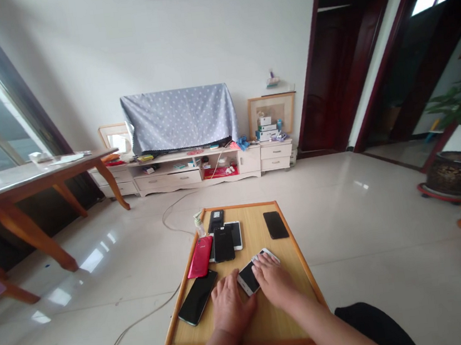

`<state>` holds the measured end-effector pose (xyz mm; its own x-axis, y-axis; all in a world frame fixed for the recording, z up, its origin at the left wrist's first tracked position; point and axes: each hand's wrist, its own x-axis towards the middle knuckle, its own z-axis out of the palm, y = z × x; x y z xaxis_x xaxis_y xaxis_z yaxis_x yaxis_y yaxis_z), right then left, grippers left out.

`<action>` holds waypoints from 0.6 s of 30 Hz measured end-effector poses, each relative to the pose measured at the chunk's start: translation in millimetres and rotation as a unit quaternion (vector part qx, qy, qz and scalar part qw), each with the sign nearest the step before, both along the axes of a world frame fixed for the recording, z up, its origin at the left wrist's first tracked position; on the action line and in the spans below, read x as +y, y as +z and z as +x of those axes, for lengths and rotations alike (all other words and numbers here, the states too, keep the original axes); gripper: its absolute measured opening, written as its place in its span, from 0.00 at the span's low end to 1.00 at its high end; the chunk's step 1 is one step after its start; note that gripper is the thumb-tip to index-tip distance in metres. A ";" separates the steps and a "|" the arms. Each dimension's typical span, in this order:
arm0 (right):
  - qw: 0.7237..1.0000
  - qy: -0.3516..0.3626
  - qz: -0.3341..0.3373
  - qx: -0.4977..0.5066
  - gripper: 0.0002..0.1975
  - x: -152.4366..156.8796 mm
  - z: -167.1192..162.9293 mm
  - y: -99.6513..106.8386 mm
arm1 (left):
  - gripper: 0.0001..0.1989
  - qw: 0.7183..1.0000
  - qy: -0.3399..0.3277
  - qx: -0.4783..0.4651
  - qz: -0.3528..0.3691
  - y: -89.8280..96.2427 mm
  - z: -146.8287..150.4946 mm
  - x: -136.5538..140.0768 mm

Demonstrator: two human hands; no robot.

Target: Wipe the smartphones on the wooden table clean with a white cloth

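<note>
A white-framed smartphone [249,278] with a dark screen lies at a slant on the small wooden table [270,324]. My left hand [231,305] holds its near left end, thumb and fingers to either side of the corner. Across the far half of the screen lies my right hand [272,279], its fingers bent and pressed down. Something small and whitish shows at those fingertips; its kind is unclear. A black phone [198,298] rests left of my left hand. Behind it are a red phone [200,257] and another black phone [223,244] overlapping a white one [236,235].
A small pump bottle [199,225] stands at the table's far left, beside a dark phone [216,220]. One more black phone [275,225] lies far right. The table has a raised rim [299,253]. A cable [135,321] runs over the floor.
</note>
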<state>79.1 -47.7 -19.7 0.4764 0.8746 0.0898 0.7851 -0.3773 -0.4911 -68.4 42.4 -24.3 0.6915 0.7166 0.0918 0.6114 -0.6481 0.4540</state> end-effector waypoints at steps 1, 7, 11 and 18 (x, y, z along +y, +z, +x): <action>1.000 0.002 -0.002 0.001 0.29 5.1 -0.5 1.2 | 0.34 1.000 0.000 0.000 0.000 -0.1 -0.1 -0.1; 0.994 0.106 0.022 0.008 0.27 5.5 -38.7 2.6 | 0.29 1.000 -0.016 -0.007 -0.009 -4.5 -3.2 4.1; 0.991 0.126 0.032 0.004 0.26 -20.7 -44.0 0.8 | 0.32 1.000 -0.018 0.008 -0.006 -6.2 -4.1 6.8; 0.999 0.036 0.008 -0.034 0.29 -26.4 -5.0 -4.2 | 0.34 1.000 -0.007 -0.009 -0.008 -1.3 -1.8 3.0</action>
<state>74.1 -74.1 -23.9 0.4047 0.9047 0.1333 0.8416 -0.3115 -0.4413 -70.2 45.4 -25.7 0.6992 0.7088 0.0931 0.5943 -0.6487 0.4754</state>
